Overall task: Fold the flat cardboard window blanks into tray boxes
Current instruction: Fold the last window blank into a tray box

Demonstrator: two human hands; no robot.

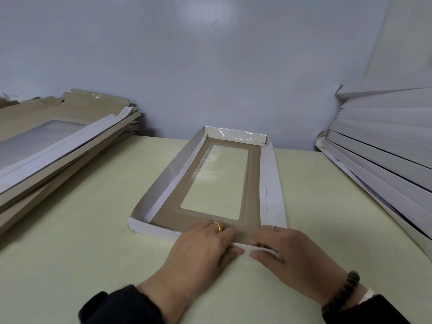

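A cardboard window blank [253, 181], brown inside with a clear film window and white outer flaps, lies lengthwise on the pale table [93, 230] in front of me. Its far end wall stands upright and its left side flap is raised; the right flap lies nearly flat. My left hand [201, 251] and my right hand [292, 253] sit side by side at the near end. Both pinch the near white flap, fingers over the brown inside and thumbs under the white edge.
A slanted pile of flat window blanks [58, 141] lies on the left of the table. White folded boxes [378, 146] are stacked against the right wall. A grey-blue wall [210, 66] closes the back.
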